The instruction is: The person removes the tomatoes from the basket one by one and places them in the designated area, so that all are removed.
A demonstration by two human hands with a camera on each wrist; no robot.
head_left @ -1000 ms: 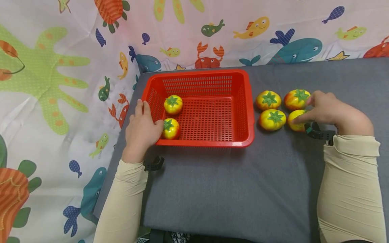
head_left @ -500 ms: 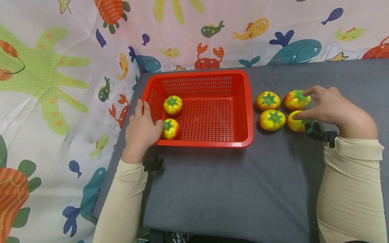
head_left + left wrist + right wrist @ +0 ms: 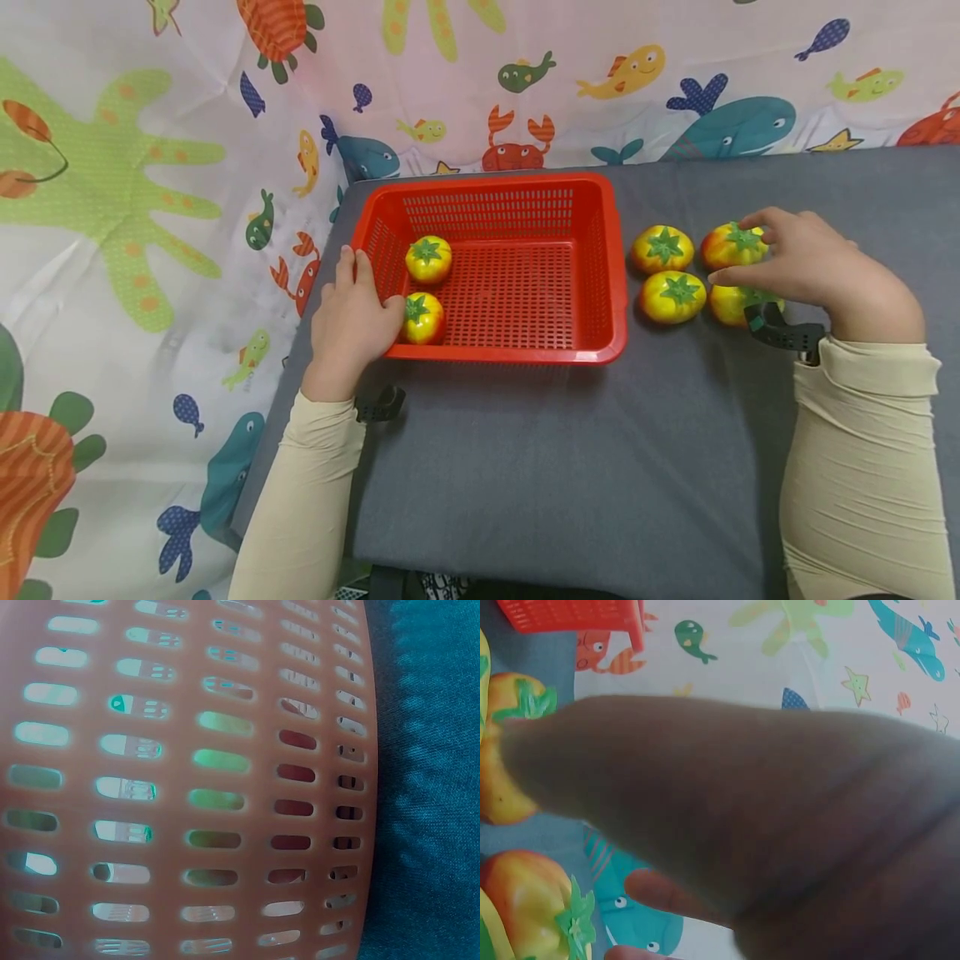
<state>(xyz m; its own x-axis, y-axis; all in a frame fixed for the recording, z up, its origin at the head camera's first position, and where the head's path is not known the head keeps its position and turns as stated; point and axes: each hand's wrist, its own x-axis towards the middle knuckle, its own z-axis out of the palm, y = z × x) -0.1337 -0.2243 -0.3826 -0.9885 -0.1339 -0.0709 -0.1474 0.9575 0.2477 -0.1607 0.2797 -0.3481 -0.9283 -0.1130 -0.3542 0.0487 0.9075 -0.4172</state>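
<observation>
Two yellow-red toy tomatoes, one farther back (image 3: 428, 259) and one nearer (image 3: 423, 319), lie at the left of the red plastic basket (image 3: 525, 353). My left hand (image 3: 351, 323) holds the basket's front left corner, thumb over the rim beside the nearer tomato. The left wrist view shows only the slotted basket wall (image 3: 169, 810). My right hand (image 3: 821, 260) hovers over the right pair of tomatoes, thumb and forefinger spread, holding nothing. Its forefinger overlaps the far right tomato (image 3: 726, 248); its thumb partly hides the near right tomato (image 3: 729, 304).
Two more toy tomatoes, a back one (image 3: 663, 249) and a front one (image 3: 672, 297), lie between the basket and the right hand. The grey cloth-covered table (image 3: 555, 467) meets a sea-animal print curtain (image 3: 457, 83) at the back and left.
My right hand has risen slightly off the right pair of tomatoes, and its thumb has shifted left across the near one. The left hand, basket and tomatoes stay put.
</observation>
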